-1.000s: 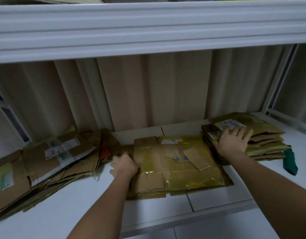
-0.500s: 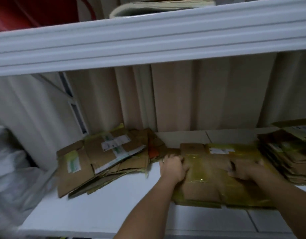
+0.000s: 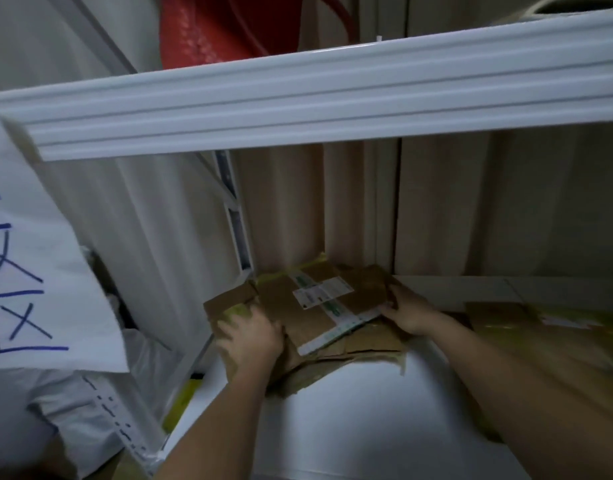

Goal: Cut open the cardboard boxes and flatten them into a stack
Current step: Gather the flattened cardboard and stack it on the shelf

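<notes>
1. The white shelf (image 3: pixel 367 410) carried a pile of flattened boxes (image 3: pixel 308 317) against its back-left corner.
2. The left hand (image 3: pixel 251 337) and right hand (image 3: pixel 407 311) gripped opposite edges — fingers curled on cardboard.
3. Recommended: lift level, keeping sheets aligned.

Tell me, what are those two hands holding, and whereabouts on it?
Both hold the stack of flattened brown cardboard boxes by its ends: left hand at the left end, right hand at the right edge.
</notes>
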